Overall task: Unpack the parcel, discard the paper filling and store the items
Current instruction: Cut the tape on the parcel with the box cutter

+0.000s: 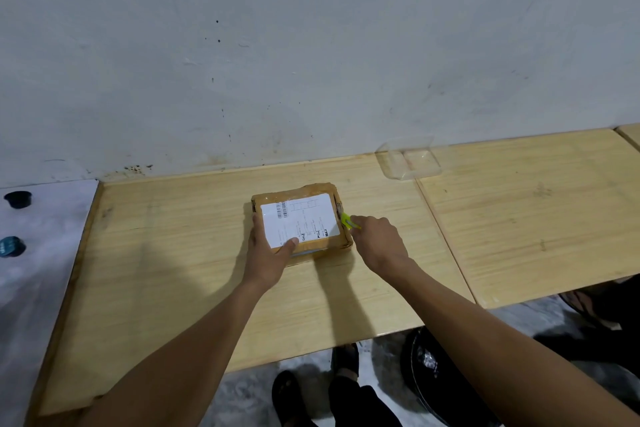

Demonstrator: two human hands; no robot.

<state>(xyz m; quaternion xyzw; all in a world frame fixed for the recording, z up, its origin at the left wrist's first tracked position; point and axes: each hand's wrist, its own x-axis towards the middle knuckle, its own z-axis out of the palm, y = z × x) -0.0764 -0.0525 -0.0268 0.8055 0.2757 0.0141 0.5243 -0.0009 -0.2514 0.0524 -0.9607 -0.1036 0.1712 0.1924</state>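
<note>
Left hand (268, 248) presses the parcel (300, 222) flat to the counter (173, 253). Right hand (375, 239) grips the yellow cutter (347, 220) at the parcel's right edge. We should cut shallow along the tape, blade away from the bracing fingers.

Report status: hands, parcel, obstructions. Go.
Left hand pinning parcel flat on table. Right hand holding yellow cutter at parcel's right edge. Parcel still sealed. Nothing in the way.
</note>
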